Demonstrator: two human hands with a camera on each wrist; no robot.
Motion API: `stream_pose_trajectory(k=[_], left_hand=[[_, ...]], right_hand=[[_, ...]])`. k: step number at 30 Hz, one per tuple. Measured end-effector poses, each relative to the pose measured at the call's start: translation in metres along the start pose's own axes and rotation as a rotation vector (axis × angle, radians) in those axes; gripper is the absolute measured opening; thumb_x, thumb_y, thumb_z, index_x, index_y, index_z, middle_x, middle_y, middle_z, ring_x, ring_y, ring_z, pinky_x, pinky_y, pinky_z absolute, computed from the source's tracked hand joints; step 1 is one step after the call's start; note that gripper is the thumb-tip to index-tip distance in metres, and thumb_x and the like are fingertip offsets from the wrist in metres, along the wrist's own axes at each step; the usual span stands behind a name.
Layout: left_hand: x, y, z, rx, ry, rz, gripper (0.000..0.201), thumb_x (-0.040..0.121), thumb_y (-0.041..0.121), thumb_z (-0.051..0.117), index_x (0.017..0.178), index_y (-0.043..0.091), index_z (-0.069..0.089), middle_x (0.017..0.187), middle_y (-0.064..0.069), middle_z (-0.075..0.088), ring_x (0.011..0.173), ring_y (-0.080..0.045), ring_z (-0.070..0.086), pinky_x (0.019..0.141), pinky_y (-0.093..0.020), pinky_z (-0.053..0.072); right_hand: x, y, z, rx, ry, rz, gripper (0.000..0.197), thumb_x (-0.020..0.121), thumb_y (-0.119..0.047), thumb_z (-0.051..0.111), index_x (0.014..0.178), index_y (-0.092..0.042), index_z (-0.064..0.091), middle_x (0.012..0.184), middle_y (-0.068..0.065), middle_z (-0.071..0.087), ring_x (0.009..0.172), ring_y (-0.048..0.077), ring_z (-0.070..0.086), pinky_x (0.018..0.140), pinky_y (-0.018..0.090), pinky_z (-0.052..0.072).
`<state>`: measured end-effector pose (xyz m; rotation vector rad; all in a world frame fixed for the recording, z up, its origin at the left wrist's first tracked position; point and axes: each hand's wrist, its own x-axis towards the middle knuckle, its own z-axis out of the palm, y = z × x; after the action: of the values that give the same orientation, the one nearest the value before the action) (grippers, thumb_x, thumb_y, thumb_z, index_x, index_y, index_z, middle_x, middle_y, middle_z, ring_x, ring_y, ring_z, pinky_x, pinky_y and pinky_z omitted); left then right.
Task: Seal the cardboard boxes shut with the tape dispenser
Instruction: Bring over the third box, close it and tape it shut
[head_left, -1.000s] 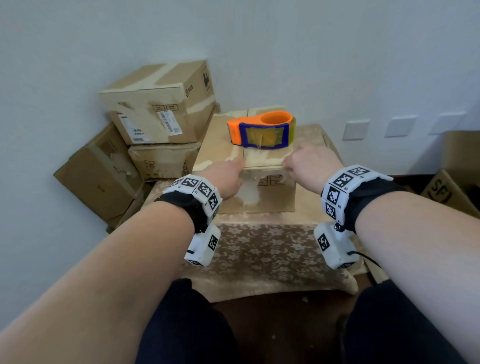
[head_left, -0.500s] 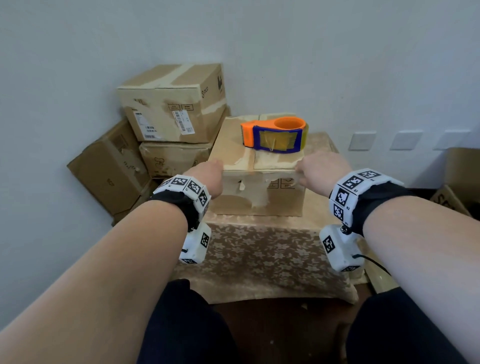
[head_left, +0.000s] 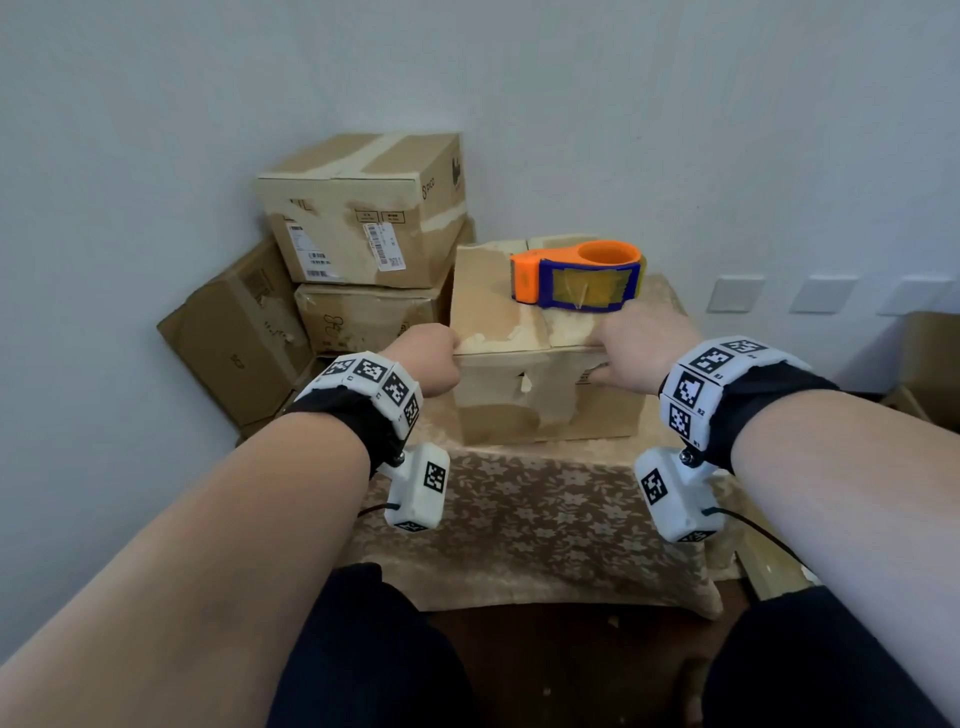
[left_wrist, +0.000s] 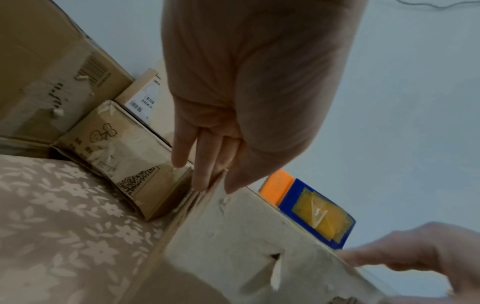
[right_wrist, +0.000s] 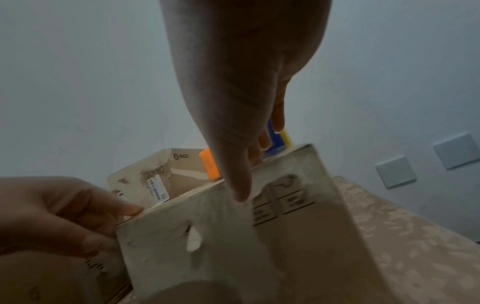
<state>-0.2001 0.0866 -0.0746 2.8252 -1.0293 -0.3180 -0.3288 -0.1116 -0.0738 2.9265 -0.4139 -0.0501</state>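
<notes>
Four cardboard boxes (head_left: 540, 358) are fully seen, with one tape dispenser (head_left: 576, 280), two hands (head_left: 431, 358) and three wall plates (head_left: 735, 293).

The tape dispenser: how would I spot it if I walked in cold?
Find the small table with the flowered cloth against the wall. One cardboard box sits on it, and the tape dispenser lies on that box's top, near the far edge. It is the only bright orange and blue thing among brown boxes.
</notes>
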Motion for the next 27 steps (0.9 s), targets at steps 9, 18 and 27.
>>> stream_pose_trajectory(k=[9,18,27], left_hand=[[-0.013,0.005,0.005,-0.225,-0.115,0.180,0.069,0.084,0.002,0.065,0.146,0.017,0.037,0.119,-0.004,0.063,0.113,-0.015,0.058,0.099,-0.025,0.045],[-0.002,0.008,0.009,0.070,0.033,0.321,0.052,0.081,0.023,0.073,0.130,0.018,0.056,0.093,-0.003,0.069,0.091,-0.020,0.063,0.088,-0.037,0.048],[0.012,0.006,0.022,0.089,0.147,0.326,0.033,0.077,0.033,0.074,0.103,0.016,0.065,0.070,0.007,0.059,0.075,-0.015,0.057,0.072,-0.029,0.045]], right_hand=[[0.003,-0.047,-0.009,0.045,0.049,-0.193,0.039,0.087,-0.038,0.060,0.125,-0.028,0.056,0.107,0.004,0.063,0.099,0.025,0.058,0.069,0.032,0.044],[0.008,-0.067,-0.004,-0.077,0.188,-0.283,0.040,0.097,-0.045,0.042,0.102,-0.012,0.064,0.092,0.007,0.065,0.085,0.026,0.062,0.063,0.032,0.039],[0.013,-0.064,-0.008,-0.066,0.188,-0.292,0.049,0.100,-0.048,0.035,0.096,-0.011,0.066,0.083,0.007,0.058,0.075,0.025,0.050,0.062,0.033,0.034]])
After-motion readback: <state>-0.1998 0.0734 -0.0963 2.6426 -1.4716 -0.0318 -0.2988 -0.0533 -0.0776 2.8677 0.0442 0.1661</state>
